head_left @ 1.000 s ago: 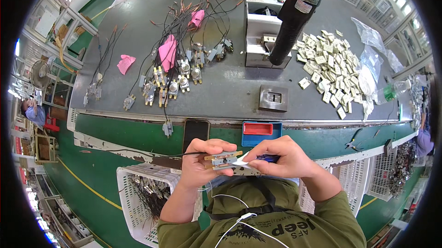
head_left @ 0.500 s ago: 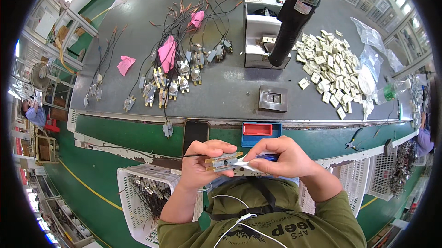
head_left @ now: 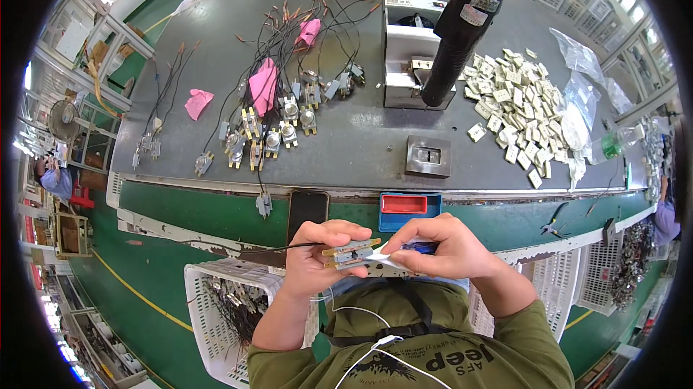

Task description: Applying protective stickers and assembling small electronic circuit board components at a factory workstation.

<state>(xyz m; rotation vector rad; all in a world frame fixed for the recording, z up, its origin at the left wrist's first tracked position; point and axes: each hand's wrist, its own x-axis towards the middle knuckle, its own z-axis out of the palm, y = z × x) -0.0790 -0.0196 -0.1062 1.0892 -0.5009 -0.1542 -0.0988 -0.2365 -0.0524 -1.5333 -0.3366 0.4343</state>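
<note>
My left hand (head_left: pixel 317 255) is closed round a small grey electrical part with brass terminals (head_left: pixel 352 252), held tilted above the table's near edge. A black wire (head_left: pixel 267 247) runs from this part off to the left. My right hand (head_left: pixel 447 248) pinches a white, pointed piece (head_left: pixel 382 254), its tip against the grey part; I cannot make out its kind. Something dark blue (head_left: pixel 422 247) shows between the right-hand fingers, mostly hidden. Similar wired parts (head_left: pixel 272 142) lie in a heap on the table's left half, with pink scraps (head_left: pixel 263 85) among them.
A metal block (head_left: pixel 428 155) lies ahead of my hands, before a machine with a black cylinder (head_left: pixel 458 42). Many cream ceramic pieces (head_left: pixel 516 100) are piled right. At the near edge are a phone (head_left: pixel 308 212), a blue tray (head_left: pixel 436 205) and pliers (head_left: pixel 554 224). A white basket (head_left: pixel 198 295) stands lower left.
The far end of the black wire at the left hangs slightly lower. My hands and the grey part have hardly moved.
</note>
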